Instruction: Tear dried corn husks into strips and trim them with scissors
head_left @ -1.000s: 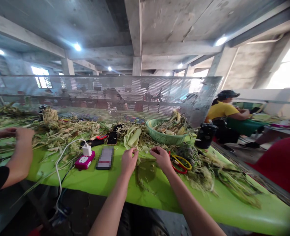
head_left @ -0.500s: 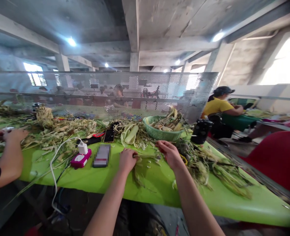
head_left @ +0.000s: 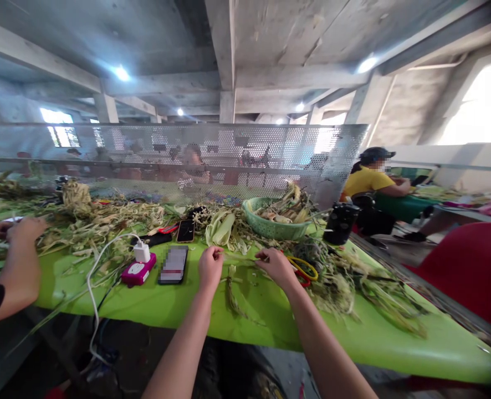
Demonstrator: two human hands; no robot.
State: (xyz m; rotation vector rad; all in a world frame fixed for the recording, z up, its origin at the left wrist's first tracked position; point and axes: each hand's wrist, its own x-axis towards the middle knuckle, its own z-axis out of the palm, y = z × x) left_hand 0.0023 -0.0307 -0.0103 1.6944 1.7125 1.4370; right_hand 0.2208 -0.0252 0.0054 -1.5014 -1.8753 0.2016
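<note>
My left hand [head_left: 210,267] is closed in a pinch above the green table. Opposite it, my right hand [head_left: 277,266] is pinched too, with its fingertips turned toward the left. A thin pale husk strip [head_left: 240,258] stretches between the two hands, each gripping an end. Below them lies a small bundle of dried husk [head_left: 231,293] on the table, with a long thin stem. Scissors with yellow and red handles [head_left: 307,270] rest just right of my right hand, partly hidden by it.
A green basket [head_left: 270,228] of dried husks stands behind my hands, beside a black cup [head_left: 341,223]. Loose husks [head_left: 112,219] cover the back of the table. A phone [head_left: 173,265] and a pink power socket [head_left: 139,269] lie left. A co-worker's hand [head_left: 27,228] works at far left.
My left hand has risen slightly, leaving the husk bundle on the table. My right hand has shifted left and down, uncovering the scissors. The husk strip is now stretched between both hands.
</note>
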